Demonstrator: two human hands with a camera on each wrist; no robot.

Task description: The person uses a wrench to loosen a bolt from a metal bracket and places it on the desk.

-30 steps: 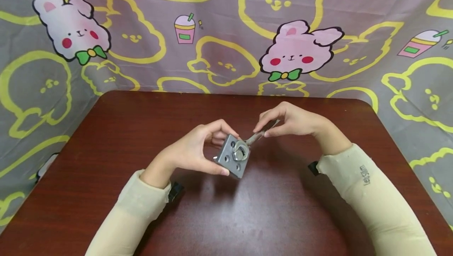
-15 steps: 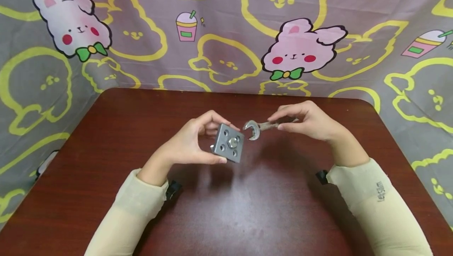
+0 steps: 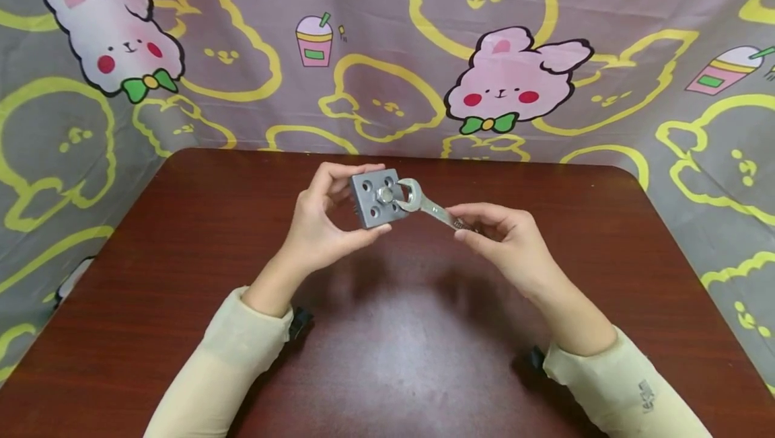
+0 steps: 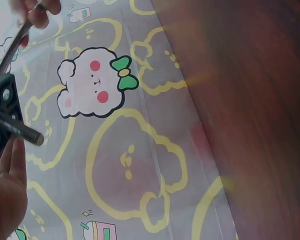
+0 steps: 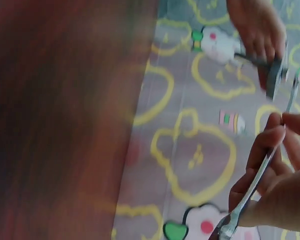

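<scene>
My left hand grips a square grey metal plate by its edges, thumb below and fingers above, held up over the table. A bolt's hex head sits at the plate's middle, with holes round it. In the left wrist view the bolt's threaded shank sticks out of the plate's back. My right hand pinches a wrench by its handle. The wrench's open end overlaps the plate's right edge, beside the bolt head. The right wrist view shows the wrench's handle running along the fingers.
A dark red-brown wooden table lies under both hands. Behind it and at its sides hangs a cartoon-printed cloth. Small black pieces show at the cuffs of both sleeves.
The wrench came off the bolt head, swung away to the right, and is back near it at a new angle. My left hand has raised and turned the plate.
</scene>
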